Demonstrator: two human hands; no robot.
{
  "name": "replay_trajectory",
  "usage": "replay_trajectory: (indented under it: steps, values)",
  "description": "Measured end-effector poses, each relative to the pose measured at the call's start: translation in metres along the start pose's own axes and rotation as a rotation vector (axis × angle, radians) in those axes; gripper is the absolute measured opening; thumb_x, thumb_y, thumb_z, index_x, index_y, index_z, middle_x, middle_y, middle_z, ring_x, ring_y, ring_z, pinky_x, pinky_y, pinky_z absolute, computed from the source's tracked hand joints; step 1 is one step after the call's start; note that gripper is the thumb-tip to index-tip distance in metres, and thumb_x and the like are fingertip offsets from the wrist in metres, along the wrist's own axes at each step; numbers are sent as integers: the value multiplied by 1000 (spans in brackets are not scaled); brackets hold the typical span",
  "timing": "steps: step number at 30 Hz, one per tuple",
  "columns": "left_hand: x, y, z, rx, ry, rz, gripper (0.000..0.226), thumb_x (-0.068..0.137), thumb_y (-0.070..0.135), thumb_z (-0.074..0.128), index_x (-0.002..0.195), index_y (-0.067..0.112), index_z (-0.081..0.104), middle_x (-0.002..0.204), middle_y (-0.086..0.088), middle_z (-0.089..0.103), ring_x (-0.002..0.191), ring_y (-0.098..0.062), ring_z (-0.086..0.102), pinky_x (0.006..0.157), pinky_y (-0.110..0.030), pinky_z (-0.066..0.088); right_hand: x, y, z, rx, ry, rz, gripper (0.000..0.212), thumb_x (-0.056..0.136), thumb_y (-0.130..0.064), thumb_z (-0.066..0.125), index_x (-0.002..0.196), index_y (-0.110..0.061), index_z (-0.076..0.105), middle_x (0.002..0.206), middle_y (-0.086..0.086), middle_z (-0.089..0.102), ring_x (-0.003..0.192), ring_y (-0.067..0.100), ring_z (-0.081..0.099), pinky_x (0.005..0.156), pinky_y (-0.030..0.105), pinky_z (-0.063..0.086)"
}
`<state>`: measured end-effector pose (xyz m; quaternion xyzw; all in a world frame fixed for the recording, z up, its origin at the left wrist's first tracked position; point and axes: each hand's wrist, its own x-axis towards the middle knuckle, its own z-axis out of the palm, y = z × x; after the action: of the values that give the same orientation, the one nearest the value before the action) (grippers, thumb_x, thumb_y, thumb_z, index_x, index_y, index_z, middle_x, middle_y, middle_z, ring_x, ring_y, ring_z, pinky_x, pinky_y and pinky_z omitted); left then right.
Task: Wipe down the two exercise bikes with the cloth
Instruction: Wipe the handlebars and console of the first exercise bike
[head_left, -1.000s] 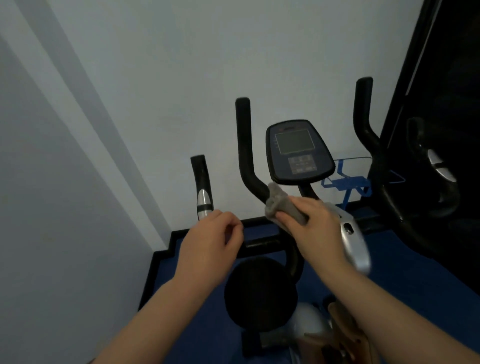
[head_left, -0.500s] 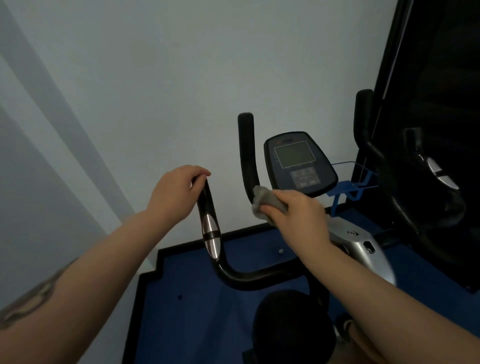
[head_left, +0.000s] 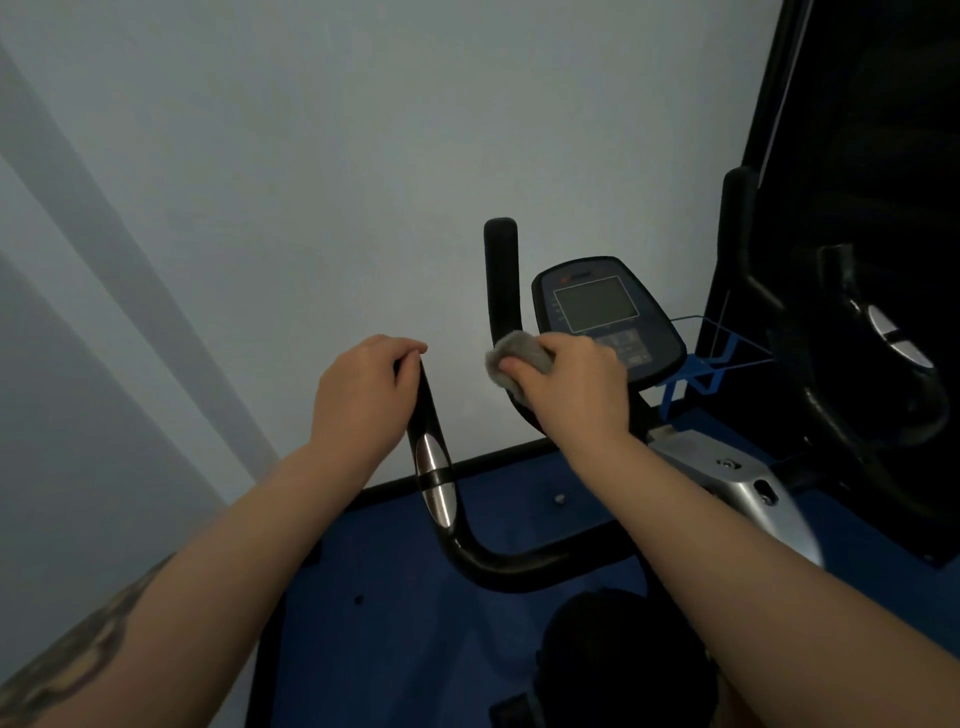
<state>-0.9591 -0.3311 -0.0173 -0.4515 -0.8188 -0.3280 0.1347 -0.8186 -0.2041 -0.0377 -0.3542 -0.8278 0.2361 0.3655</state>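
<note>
Gripping cloth (head_left: 519, 353): right hand (head_left: 571, 384).

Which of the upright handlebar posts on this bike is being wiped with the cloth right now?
The tall inner post beside the console: the right hand presses the grey cloth against it. The left hand merely holds the shorter outer post.

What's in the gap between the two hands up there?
In the head view, only bare wall shows between the left hand, gripping the handlebar end, and the right hand holding the cloth.
</note>
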Motion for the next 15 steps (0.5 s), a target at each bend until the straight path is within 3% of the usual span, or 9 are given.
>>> replay_trajectory:
  steps: [5,8,11,15]
  values:
    - [2,1,1,4,6,-26,26,99,20,48,112,19,70,105,2,68,85,-7,52,76,-21,35,-25,21,-17,-37,-56,-54,28,84,-48,68,85,-20,73,69,-5,67,64,9,60,55,26,47]
    - [0,3,2,17,10,-29,26,98,18,48,111,18,71,106,1,68,85,-8,53,76,-21,35,-7,11,-9,-73,-67,-41,34,87,-49,64,87,-16,72,76,0,68,72,15,63,66,32,52]
    - [-4,6,0,-5,-10,-50,27,99,18,48,117,17,68,115,-1,67,101,-16,60,81,-20,36,0,3,-3,-11,-45,-11,34,88,-47,65,85,-14,71,75,0,68,73,17,64,69,35,52]
    - [-22,11,1,-125,-43,-49,35,99,11,49,133,13,57,137,-4,55,128,-18,48,101,-18,29,-23,37,-35,109,-187,-19,21,80,-42,73,84,-22,77,68,-7,70,66,5,63,65,32,54]
